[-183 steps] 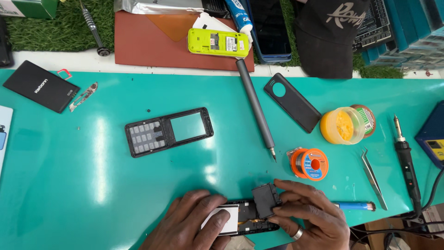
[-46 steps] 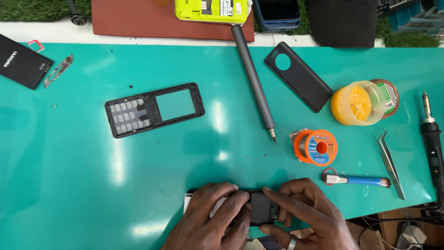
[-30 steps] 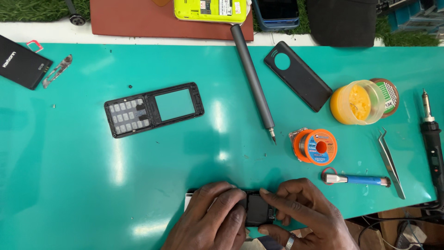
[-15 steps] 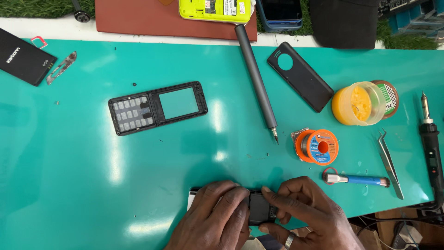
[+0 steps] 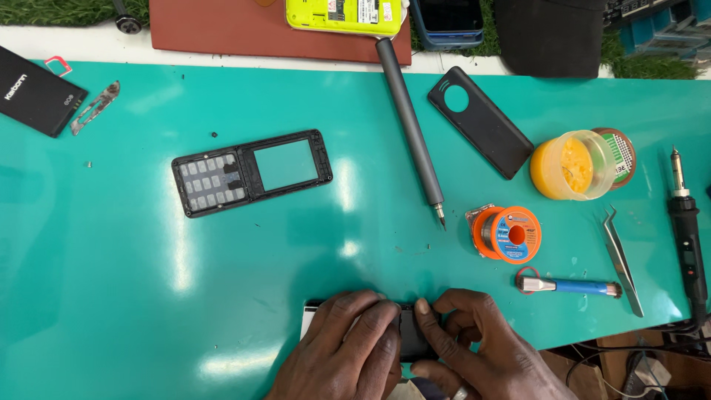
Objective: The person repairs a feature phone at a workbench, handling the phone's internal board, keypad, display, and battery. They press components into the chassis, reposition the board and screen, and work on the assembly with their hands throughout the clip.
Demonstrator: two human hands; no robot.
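Together, left hand [image 5: 348, 344] and right hand [image 5: 474, 348] grasp a dark phone [image 5: 409, 337] on the teal bench [image 5: 111, 281] — below the solder spool [image 5: 509, 234], near the blue tool [image 5: 570, 286].

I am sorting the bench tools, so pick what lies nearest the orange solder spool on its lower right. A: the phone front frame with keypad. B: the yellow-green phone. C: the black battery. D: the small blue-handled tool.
D: the small blue-handled tool lies just below and right of the orange solder spool; the others lie far off.
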